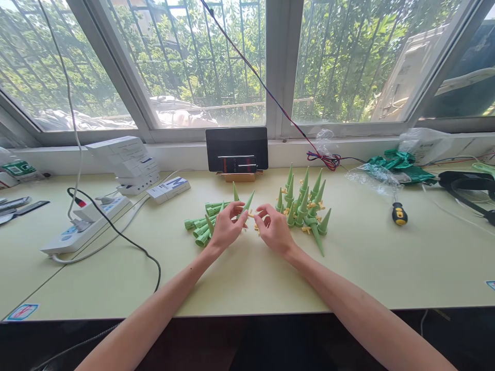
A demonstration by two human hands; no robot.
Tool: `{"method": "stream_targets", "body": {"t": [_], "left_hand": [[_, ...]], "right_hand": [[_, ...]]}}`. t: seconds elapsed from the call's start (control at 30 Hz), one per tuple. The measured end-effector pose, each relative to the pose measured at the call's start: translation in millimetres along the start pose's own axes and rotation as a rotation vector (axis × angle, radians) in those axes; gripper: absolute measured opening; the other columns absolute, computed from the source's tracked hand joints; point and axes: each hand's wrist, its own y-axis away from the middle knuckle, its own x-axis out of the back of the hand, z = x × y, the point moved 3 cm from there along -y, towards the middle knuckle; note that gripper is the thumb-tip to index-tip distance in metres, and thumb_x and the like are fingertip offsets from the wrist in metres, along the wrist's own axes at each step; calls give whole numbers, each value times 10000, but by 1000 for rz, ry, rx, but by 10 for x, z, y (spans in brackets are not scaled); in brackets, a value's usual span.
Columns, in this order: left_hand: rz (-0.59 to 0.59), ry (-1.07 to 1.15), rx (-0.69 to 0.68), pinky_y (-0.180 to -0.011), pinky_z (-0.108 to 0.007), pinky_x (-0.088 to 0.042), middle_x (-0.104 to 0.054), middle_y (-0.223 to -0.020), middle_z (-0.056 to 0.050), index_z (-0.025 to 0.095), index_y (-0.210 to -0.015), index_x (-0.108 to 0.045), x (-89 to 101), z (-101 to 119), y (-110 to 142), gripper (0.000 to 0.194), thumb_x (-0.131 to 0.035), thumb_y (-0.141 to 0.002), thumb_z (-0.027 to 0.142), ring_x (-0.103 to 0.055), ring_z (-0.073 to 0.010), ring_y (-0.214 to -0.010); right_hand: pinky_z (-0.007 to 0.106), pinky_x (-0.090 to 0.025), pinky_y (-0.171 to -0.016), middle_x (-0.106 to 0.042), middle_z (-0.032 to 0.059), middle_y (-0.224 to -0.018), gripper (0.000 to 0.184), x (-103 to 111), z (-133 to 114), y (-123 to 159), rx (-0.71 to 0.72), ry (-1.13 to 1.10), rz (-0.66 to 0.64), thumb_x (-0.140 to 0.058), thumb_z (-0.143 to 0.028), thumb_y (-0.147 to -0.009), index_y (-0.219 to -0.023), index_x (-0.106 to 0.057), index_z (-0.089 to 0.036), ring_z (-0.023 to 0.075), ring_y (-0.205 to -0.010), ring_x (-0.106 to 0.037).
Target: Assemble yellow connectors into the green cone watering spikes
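My left hand (pixel 227 226) is closed around a green cone-shaped spike (pixel 248 200) whose point tilts up and to the right. A small yellow plastic fitting (pixel 250 213) sticks out at its lower end, between my two hands. The fingertips of my right hand (pixel 274 229) are pinched together at that fitting. Left of my left hand lie several green ribbed tubes (pixel 201 232) and more green cones (pixel 235 191). To the right of my right hand stands a group of green spikes (pixel 302 206) with yellow fittings; one lies pointing toward me (pixel 317 241).
A black tablet (pixel 236 138) and a phone (pixel 242 164) lean on a stand by the window. White boxes (pixel 127 162) and a power strip (pixel 87 226) with cables are left. A screwdriver (pixel 399 212), green plastic bag (pixel 398 167) and black headset (pixel 467 188) lie right.
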Motion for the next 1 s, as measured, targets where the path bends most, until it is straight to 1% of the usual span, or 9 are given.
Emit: {"method": "stream_targets", "body": {"t": [0.13,0.33,0.5,0.67,0.77,1.0], "left_hand": [[-2,29,-2,-604,-335,-637,-677,-995,-102,144,-1097,-632,-12,9,3,374,-664,-824,397,-690,-225,-847],[10,39,-1,-602,-334,-642,-675,-962,-87,151,-1061,-638,-13,57,12,344,-668,-814,388,-696,-237,-873],[12,45,-16,-613,-333,-644,-673,-951,-82,161,-1051,-630,-8,54,12,334,-665,-817,398,-693,-238,-898],[-9,46,-24,-660,-337,-634,-704,-941,-80,165,-1059,-608,-10,32,18,318,-654,-841,392,-708,-219,-844],[-4,44,-17,-660,-330,-623,-711,-950,-86,163,-1063,-601,-8,38,20,321,-659,-841,388,-708,-215,-830],[-6,46,-50,-660,-323,-614,-711,-936,-84,168,-1057,-599,-12,27,20,322,-660,-843,401,-707,-206,-806]], "right_hand": [[254,-465,-556,-660,24,-826,142,-8,16,-4,11,5,-11,-533,-312,-899,-971,-562,-194,112,-522,-562],[250,-452,-540,-658,28,-850,131,-10,22,-9,14,-4,-27,-538,-310,-900,-951,-567,-193,109,-524,-552],[253,-447,-547,-667,35,-862,127,-9,22,-9,15,15,-34,-536,-315,-903,-925,-572,-196,111,-533,-551],[251,-440,-547,-664,40,-881,120,-17,33,-15,22,24,-43,-534,-309,-908,-896,-567,-195,115,-556,-548],[251,-438,-546,-659,39,-880,117,-20,39,-18,23,24,-48,-529,-302,-912,-890,-564,-193,119,-569,-546],[252,-442,-553,-665,43,-892,139,-34,73,-20,11,24,-56,-529,-322,-923,-881,-567,-196,125,-587,-549]]}}
